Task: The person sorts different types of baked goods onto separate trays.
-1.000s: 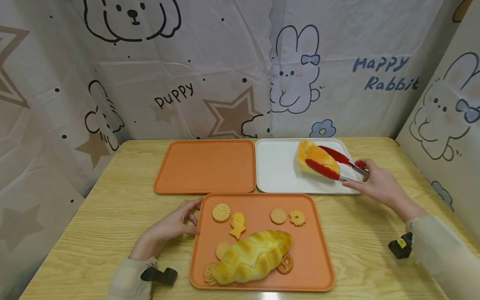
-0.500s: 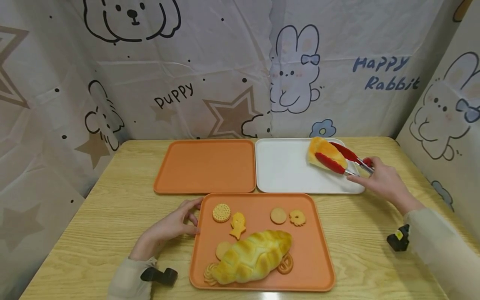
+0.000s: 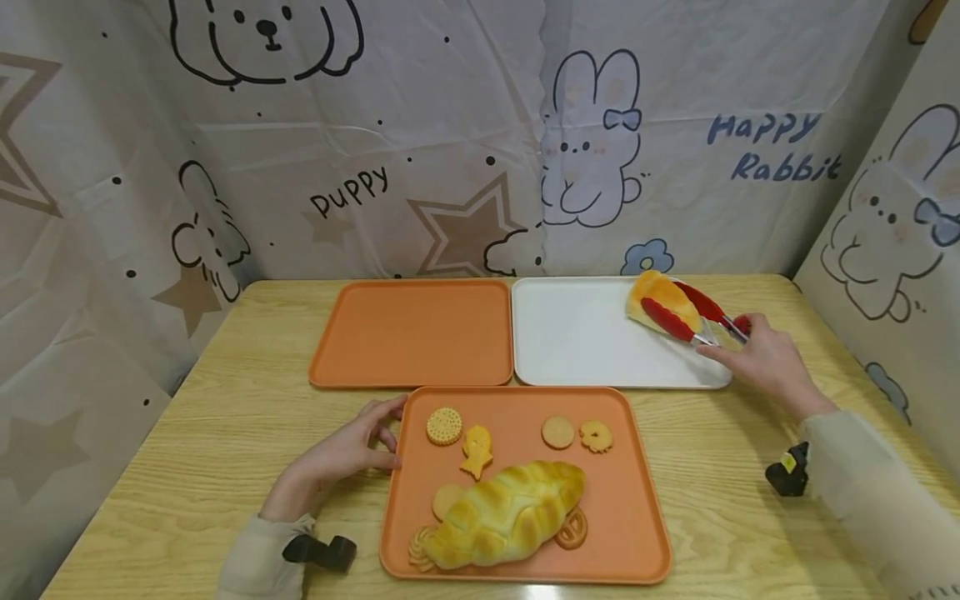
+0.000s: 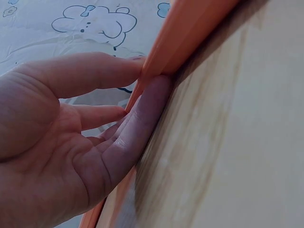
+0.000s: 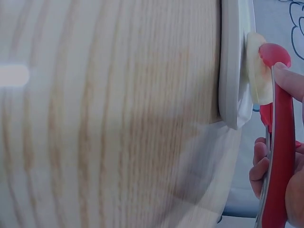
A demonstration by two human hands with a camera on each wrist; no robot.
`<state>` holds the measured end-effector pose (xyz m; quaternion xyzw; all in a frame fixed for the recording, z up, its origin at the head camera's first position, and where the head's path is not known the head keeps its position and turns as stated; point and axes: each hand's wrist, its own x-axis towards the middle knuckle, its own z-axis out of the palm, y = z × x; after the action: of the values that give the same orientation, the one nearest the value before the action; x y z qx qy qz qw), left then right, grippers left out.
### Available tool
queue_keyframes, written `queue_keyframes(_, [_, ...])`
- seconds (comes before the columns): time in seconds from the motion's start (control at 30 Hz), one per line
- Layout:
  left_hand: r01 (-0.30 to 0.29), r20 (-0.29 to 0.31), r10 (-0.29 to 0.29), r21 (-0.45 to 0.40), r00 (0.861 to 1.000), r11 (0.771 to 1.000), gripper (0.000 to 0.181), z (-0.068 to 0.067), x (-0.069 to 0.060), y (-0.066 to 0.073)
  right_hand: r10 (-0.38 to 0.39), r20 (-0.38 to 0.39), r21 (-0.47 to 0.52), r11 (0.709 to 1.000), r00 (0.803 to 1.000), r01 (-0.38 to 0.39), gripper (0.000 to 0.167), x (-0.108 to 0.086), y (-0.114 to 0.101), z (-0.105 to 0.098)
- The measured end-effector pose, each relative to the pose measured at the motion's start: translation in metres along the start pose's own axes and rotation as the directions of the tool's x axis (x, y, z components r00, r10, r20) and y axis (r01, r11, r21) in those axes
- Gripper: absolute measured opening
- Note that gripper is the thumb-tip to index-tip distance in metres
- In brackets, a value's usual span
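Fingers: right hand point(image 3: 768, 357) grips red tongs point(image 3: 669, 321) clasping bread point(image 3: 658, 290); left hand point(image 3: 341, 450) touches near orange tray point(image 3: 626, 525) | Bread: over white tray point(image 3: 570, 333), contact unclear | Release apparently outstanding; loaf point(image 3: 510, 517), biscuits point(image 3: 444, 426) remain on near orange tray

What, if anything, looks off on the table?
The long bread on the front orange tray: it overlaps a pretzel cookie, a swirl cookie and a plain round cookie, partly hiding them. Can't tell if it rests on them. No spills or damage visible.
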<state>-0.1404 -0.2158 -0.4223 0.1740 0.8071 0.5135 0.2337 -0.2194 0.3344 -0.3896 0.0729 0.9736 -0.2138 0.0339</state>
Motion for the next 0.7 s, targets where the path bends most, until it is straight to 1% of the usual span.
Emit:
queue_keyframes(0.47, [-0.001,0.002,0.001,-0.015,1.0,1.0,0.086,-0.0003,0.0006,-0.0018,0.019,0.029,0.022,1.0,0.999,-0.019,0.116,0.0016,0.0056,0.0047])
queue_keyframes(0.7, [-0.006,0.001,0.006,-0.002,1.0,1.0,0.086,-0.0002,0.0015,-0.0027,0.019,0.033,0.017,1.0,0.999,-0.019,0.115,0.0014,0.0061,0.0037])
